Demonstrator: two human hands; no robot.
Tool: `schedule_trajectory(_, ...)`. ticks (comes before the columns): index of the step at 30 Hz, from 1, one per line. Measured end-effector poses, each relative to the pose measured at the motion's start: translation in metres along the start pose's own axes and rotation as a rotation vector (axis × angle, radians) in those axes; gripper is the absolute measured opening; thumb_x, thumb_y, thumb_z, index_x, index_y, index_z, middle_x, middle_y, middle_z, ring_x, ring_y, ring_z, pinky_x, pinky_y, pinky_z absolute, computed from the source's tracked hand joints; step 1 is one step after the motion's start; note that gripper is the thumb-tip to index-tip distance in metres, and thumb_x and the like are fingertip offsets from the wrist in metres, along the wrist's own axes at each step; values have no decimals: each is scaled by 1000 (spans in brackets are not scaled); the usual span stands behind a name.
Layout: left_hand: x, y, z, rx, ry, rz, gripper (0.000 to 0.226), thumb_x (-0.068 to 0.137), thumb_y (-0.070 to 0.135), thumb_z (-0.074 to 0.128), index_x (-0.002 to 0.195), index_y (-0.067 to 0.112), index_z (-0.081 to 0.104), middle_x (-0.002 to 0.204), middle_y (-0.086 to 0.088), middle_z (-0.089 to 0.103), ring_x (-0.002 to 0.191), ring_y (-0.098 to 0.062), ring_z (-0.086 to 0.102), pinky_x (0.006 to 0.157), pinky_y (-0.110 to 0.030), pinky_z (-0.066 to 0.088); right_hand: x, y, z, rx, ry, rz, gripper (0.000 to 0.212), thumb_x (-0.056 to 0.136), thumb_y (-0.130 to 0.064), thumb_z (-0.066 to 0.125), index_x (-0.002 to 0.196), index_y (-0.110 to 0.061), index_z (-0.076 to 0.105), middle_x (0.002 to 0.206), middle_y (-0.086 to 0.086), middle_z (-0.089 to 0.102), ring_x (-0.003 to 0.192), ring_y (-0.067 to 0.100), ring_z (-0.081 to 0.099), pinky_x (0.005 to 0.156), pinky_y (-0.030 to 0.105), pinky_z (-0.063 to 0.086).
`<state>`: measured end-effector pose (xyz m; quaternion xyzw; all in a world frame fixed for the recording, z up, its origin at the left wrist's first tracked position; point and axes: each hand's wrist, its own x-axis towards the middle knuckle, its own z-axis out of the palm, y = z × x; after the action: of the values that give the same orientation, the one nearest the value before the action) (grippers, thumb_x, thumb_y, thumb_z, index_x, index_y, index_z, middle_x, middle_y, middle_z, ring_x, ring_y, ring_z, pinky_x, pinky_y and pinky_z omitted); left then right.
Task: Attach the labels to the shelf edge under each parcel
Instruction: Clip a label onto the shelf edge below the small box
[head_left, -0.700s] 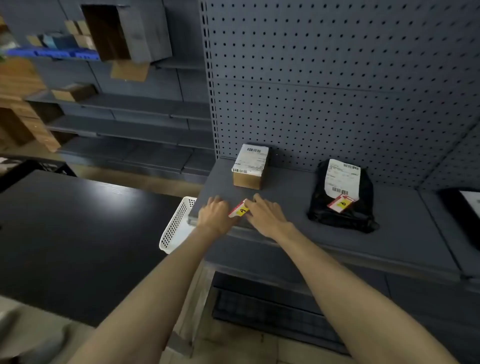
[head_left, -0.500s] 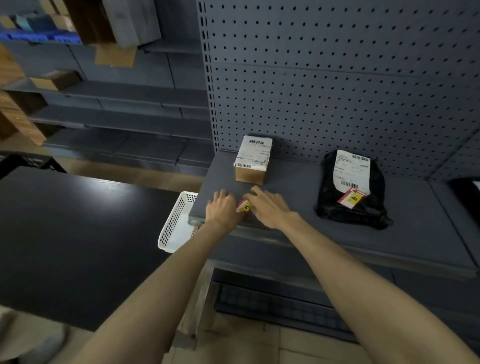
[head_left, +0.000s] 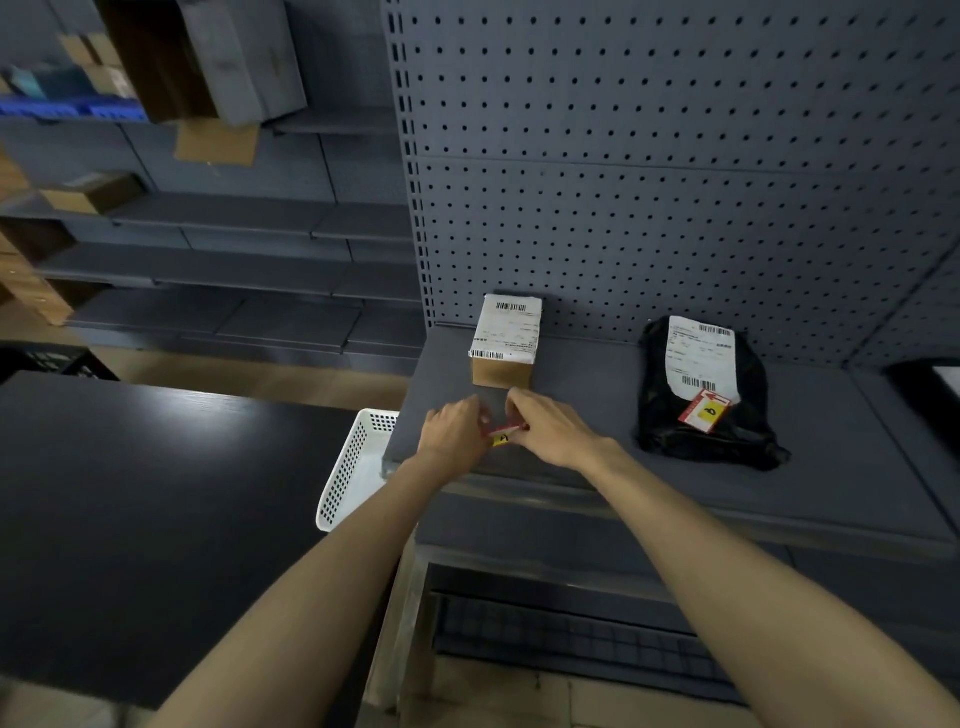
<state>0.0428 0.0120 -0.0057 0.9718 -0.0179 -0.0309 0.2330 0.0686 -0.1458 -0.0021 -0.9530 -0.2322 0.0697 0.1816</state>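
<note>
Holding a small red and yellow label (head_left: 503, 434) between them, the left hand (head_left: 451, 435) and the right hand (head_left: 551, 430) meet at the front of the grey shelf (head_left: 597, 415). Both hands pinch the label, one at each end, fingers closed on it. The label sits just in front of the brown box parcel (head_left: 505, 343), right at the shelf edge (head_left: 519, 475).

A moment ago the label lay flatter and you could see more of its yellow face. Now it is tipped on its edge, so mostly a thin red strip shows, with a bit of yellow below. The hands have stayed in almost the same spot, only a little closer to the box.

Well to the right lies a black bag parcel (head_left: 706, 400) with a white paper on top. A second red and yellow label (head_left: 705, 411) rests on that bag, same as before.

A white basket (head_left: 353, 467) peeks out beside the shelf, next to a dark table (head_left: 156, 493).
</note>
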Motion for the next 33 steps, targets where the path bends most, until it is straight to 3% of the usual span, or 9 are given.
schedule_trajectory(4,-15,2,-13,-126,78,75,15,81,26,72,91,15,69,89,-5,72,87,-27,65,80,-41,51,-12,-1,-11,43,57,-29,5,90,-24,63,89,-19,60,96,-2,52,84,21,55,69,33,39)
schedule_trajectory(7,-33,-1,-17,-199,110,151,19,81,21,72,93,9,65,90,-9,67,81,-27,62,73,-44,52,-30,-3,-19,81,132,-53,3,91,-24,62,89,-22,63,89,-8,52,78,16,53,65,31,39)
schedule_trajectory(11,-63,-18,-8,-76,229,259,22,83,20,69,101,12,60,97,-4,60,85,-20,59,66,-35,48,-57,-5,-20,100,194,-66,8,94,-22,57,93,-21,65,88,-5,60,76,16,56,66,34,45)
schedule_trajectory(14,-83,-31,7,45,217,360,19,86,16,64,103,9,62,100,-8,62,91,-25,59,73,-38,51,-72,-9,-14,106,192,-81,11,95,-21,56,96,-19,66,91,-3,61,77,15,56,67,33,46)
schedule_trajectory(18,-96,-39,21,134,174,409,34,84,13,62,119,11,62,116,-6,63,104,-25,58,87,-39,51,-83,-18,-4,89,171,-90,14,97,-20,54,100,-17,67,94,-1,61,78,16,57,68,35,48)
schedule_trajectory(28,-104,-41,29,201,177,408,46,85,10,51,131,14,50,130,-4,51,114,-23,51,96,-36,47,-84,-31,12,-68,164,-47,15,98,-17,51,101,-14,66,96,4,60,80,25,59,69,36,46)
schedule_trajectory(33,-106,-43,33,170,188,382,46,82,10,52,128,14,52,128,-5,52,113,-24,51,95,-37,46,-80,-37,21,-123,169,-33,14,98,-14,52,99,-12,66,96,5,59,77,26,60,64,34,45)
